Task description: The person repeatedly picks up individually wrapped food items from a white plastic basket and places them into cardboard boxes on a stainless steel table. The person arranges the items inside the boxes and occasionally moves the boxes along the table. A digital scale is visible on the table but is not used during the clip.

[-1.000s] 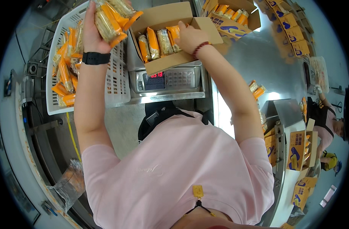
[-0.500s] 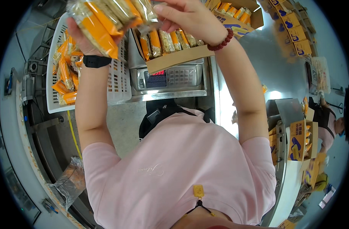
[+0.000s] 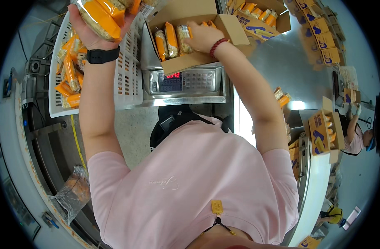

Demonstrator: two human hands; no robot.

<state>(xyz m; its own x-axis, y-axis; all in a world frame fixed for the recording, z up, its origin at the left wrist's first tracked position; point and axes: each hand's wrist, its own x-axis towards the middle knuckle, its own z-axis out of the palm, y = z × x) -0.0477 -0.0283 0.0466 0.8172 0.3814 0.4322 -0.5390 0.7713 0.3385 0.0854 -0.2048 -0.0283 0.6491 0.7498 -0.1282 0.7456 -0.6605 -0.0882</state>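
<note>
My left hand (image 3: 88,33) holds several wrapped snack packets (image 3: 99,18), orange and clear with pale contents, above the white basket's side. A dark watch band (image 3: 102,55) circles that wrist. My right hand (image 3: 205,38) is inside the open cardboard box (image 3: 194,63), its fingers bent around a packet that they mostly hide. A row of upright packets (image 3: 171,39) fills the box's left part. Under the box stands a scale (image 3: 202,81) with a lit red display. Loose packets (image 3: 69,70) lie in the white basket (image 3: 129,93) at the left.
Another open carton (image 3: 256,28) of packets stands at the back right on the metal table (image 3: 298,54). Stacked cartons (image 3: 323,39) line the far right. A filled carton (image 3: 320,130) sits at the right, with a co-worker (image 3: 354,135) beyond it.
My right hand has moved from the packets in my left hand down into the box. My left hand has shifted slightly up and left. The box's flaps show more fully.
</note>
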